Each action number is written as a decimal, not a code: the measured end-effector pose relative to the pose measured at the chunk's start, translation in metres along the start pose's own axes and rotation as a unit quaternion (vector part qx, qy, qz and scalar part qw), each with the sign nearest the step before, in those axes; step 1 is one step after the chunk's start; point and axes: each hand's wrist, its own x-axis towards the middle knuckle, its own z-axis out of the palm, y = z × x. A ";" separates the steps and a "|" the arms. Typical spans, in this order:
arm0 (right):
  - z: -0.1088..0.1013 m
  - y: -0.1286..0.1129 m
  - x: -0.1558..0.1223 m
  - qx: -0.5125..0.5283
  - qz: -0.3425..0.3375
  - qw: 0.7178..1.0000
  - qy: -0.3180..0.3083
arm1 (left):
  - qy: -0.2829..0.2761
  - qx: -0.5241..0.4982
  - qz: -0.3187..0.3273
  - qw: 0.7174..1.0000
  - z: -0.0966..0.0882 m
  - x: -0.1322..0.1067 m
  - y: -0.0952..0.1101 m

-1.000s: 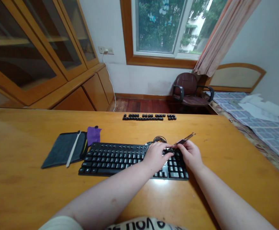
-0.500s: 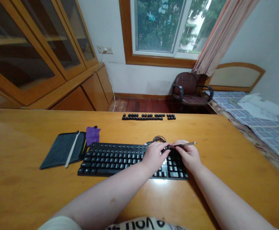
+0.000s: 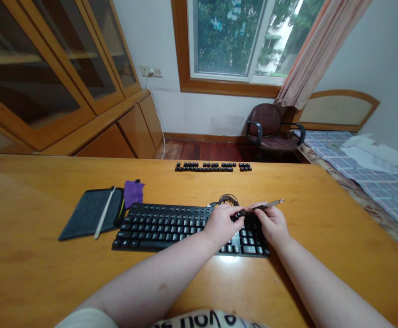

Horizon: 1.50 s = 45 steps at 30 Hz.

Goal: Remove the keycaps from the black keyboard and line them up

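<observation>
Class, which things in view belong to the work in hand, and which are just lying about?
Apparently in the work:
keyboard
slim tool in the right hand
keycaps set in rows

Apparently just lying about:
purple cloth
grey pouch
white stick
papers on the bed

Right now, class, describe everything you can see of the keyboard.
The keyboard is long and black, apparently plastic, with rows of dark keycaps and a number pad at its right end. Its back rows seem to lack caps, showing small stubs. It lies flat on the wooden desk, long side facing the person. The left hand and right hand hide some keys; contact is unclear.
</observation>
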 end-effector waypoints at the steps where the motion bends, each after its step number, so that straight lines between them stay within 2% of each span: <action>1: 0.000 0.000 0.001 0.009 0.005 1.000 0.001 | 0.001 -0.005 -0.001 1.000 -0.001 0.000 0.001; 6: 0.001 0.000 0.002 0.044 0.019 0.999 0.009 | 0.021 -0.025 0.008 0.999 -0.006 0.000 0.007; 10: 0.002 -0.002 0.001 0.049 -0.019 0.999 0.001 | 0.020 -0.039 0.013 0.999 -0.006 0.001 0.007; 15: 0.003 -0.003 0.002 0.052 -0.077 0.995 -0.041 | 0.024 -0.042 0.030 0.998 -0.002 0.002 0.003; 20: 0.001 -0.002 0.004 0.028 -0.098 0.994 -0.028 | 0.038 -0.021 0.008 0.999 -0.001 0.002 0.001; 24: 0.002 -0.004 0.004 0.009 -0.073 0.997 -0.014 | 0.051 -0.010 0.015 0.999 0.001 0.001 -0.003; 30: 0.012 -0.008 -0.002 -0.048 0.029 0.997 0.043 | 0.075 0.003 0.044 0.996 0.004 -0.001 -0.008; 32: 0.015 -0.009 -0.004 -0.066 0.040 0.996 0.054 | 0.076 -0.005 0.049 0.996 0.003 -0.001 -0.007; 38: 0.011 -0.007 -0.003 -0.050 0.037 0.997 0.041 | 0.051 -0.112 -0.009 0.992 -0.005 0.002 -0.001; 42: 0.008 -0.006 -0.005 -0.034 0.001 0.999 0.000 | 0.051 -0.225 -0.049 0.972 -0.001 0.004 -0.003; 45: 0.006 -0.004 -0.006 -0.023 -0.036 0.999 0.025 | 0.065 -0.281 -0.070 0.955 0.004 0.005 -0.007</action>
